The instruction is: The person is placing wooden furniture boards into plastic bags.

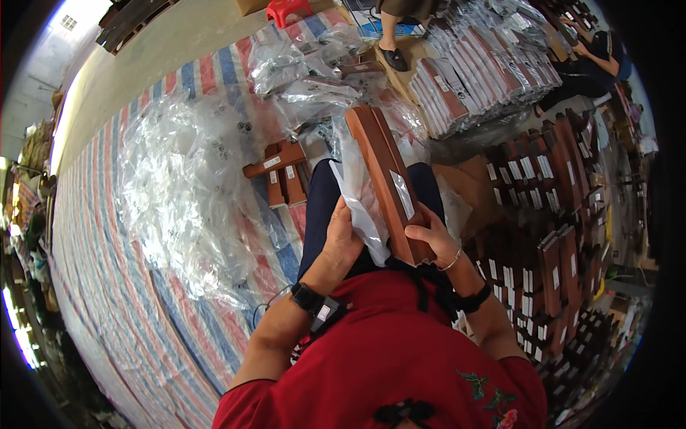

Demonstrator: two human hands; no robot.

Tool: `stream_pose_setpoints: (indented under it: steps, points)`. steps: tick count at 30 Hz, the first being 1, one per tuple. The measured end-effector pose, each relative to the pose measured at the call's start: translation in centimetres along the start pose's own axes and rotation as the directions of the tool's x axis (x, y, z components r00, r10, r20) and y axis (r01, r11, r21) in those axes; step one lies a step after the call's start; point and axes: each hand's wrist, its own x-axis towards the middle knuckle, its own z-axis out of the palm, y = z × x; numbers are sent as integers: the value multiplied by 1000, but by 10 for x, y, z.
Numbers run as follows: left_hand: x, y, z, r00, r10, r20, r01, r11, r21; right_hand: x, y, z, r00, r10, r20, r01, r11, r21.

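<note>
A bundle of long reddish-brown wooden pieces (379, 171) with a white label slants upward over my lap. My right hand (437, 239) grips its near end, thumb on top and fingers beneath. In my left hand (344, 239), thumb and fingers are closed on the edge of a whitish plastic bag (363, 220), which hangs open along the bundle's left side. I cannot tell whether any of the bundle lies inside the bag.
Clear plastic bags (189, 193) lie heaped on a striped tarp (107, 214) at left. Shorter brown pieces (286, 175) rest ahead. Bagged bundles (486, 71) are stacked far right; unwrapped brown stacks (557, 264) stand beside me. A person's foot (393, 58) and another person (597, 64) are beyond.
</note>
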Motion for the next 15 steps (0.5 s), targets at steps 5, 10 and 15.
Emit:
stream_pose_setpoints:
  steps: [5, 10, 15]
  points:
    - [-3, 11, -1, 984, 29, -176, -2, 989, 147, -11, 15, -11, 998, 54, 30, -57, 993, 108]
    - [-6, -10, -7, 958, 285, -19, -245, 852, 463, -9, 10, 10, 995, 89, 36, -86, 992, -92]
    - [-16, -9, 10, 987, 85, -135, -58, 980, 193, -12, 8, 22, 996, 72, 42, -72, 997, -21]
